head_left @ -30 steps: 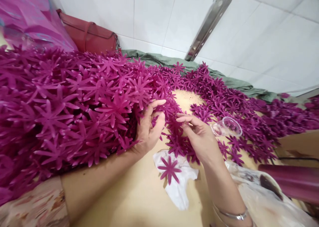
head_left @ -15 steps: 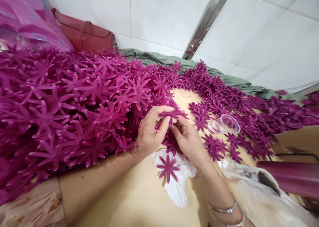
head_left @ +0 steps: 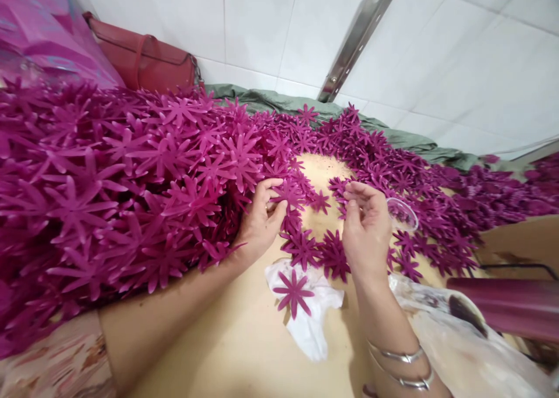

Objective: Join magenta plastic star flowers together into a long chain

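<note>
A deep heap of magenta star-shaped flower pieces [head_left: 109,177] covers the left of the tan table [head_left: 244,340] and thins out to the right. My left hand [head_left: 259,223] rests at the heap's edge, thumb and fingers pinched on a magenta flower piece [head_left: 288,193]. My right hand [head_left: 367,229] is raised over the scattered pieces, fingers curled together near a small clear plastic cup [head_left: 402,213]; what they hold, if anything, is hidden. One flower piece [head_left: 293,293] lies on a crumpled white tissue [head_left: 312,322] in front of both hands.
A red handbag [head_left: 144,57] and a pink plastic bag [head_left: 39,31] stand at the back left against the white tiled wall. A green cloth [head_left: 279,102] lines the table's far edge. A clear plastic bag [head_left: 458,340] and a dark red tube [head_left: 506,313] lie at the right.
My hands met over a flower piece, then parted. My right hand has moved right and up toward the clear cup; my left hand keeps the piece at the heap's edge.
</note>
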A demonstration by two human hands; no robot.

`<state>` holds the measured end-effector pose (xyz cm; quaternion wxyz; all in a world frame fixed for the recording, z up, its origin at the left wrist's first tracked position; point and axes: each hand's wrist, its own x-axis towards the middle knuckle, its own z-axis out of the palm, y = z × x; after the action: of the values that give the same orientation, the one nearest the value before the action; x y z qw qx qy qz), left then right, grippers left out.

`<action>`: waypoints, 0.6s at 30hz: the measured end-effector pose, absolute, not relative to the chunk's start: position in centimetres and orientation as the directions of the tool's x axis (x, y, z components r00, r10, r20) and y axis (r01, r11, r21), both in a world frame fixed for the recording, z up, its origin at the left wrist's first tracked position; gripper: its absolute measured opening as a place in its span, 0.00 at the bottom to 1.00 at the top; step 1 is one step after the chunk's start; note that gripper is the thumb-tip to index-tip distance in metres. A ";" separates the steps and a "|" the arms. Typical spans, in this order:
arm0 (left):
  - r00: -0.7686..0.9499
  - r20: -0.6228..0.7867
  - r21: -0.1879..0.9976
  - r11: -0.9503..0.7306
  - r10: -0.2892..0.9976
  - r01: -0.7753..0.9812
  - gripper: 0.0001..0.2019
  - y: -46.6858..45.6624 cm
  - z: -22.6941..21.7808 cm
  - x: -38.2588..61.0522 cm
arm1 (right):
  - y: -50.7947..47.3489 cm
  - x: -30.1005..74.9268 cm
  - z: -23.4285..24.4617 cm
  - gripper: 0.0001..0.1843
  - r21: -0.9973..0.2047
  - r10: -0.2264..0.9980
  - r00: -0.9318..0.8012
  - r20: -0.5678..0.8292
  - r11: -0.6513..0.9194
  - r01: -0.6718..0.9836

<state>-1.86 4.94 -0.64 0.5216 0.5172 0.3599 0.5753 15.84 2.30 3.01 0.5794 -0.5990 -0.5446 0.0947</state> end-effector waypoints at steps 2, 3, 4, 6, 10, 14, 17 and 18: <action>0.075 0.236 0.953 -0.216 0.969 -0.214 0.19 4.9 -0.8 -1.8 | 2.5 16.3 2.8 0.13 -0.779 0.767 0.375 0.521 0.248 0.576; 0.071 0.241 0.952 -0.222 0.968 -0.210 0.20 4.9 -0.8 -1.8 | 2.7 16.5 2.6 0.13 -0.774 0.775 0.366 0.516 0.238 0.587; 0.068 0.243 0.952 -0.225 0.968 -0.207 0.20 4.9 -0.9 -1.8 | 2.7 16.7 2.5 0.13 -0.769 0.782 0.359 0.510 0.228 0.597; 0.069 0.240 0.954 -0.222 0.968 -0.200 0.20 4.8 -0.8 -1.9 | 2.9 17.0 2.3 0.14 -0.755 0.787 0.348 0.510 0.214 0.620; 0.078 0.252 0.956 -0.236 0.965 -0.172 0.21 4.7 -0.4 -2.1 | 3.1 17.6 2.0 0.17 -0.686 0.744 0.352 0.568 0.192 0.702; -0.019 0.293 0.952 -0.293 0.956 -0.093 0.19 4.7 0.0 -2.3 | 3.3 18.0 1.7 0.18 -0.657 0.754 0.342 0.561 0.154 0.738; -0.102 0.303 0.946 -0.312 0.948 -0.091 0.17 5.2 -0.1 -2.4 | 2.9 17.8 1.9 0.15 -0.684 0.799 0.318 0.511 0.154 0.713; -0.119 0.307 0.943 -0.319 0.944 -0.098 0.17 5.4 -0.1 -2.5 | 2.7 17.6 2.1 0.14 -0.699 0.819 0.310 0.484 0.149 0.699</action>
<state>-2.51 5.36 -0.12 0.4162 0.5169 0.4093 0.6262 17.64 2.71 2.10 0.4827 -0.6495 -0.5841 0.0619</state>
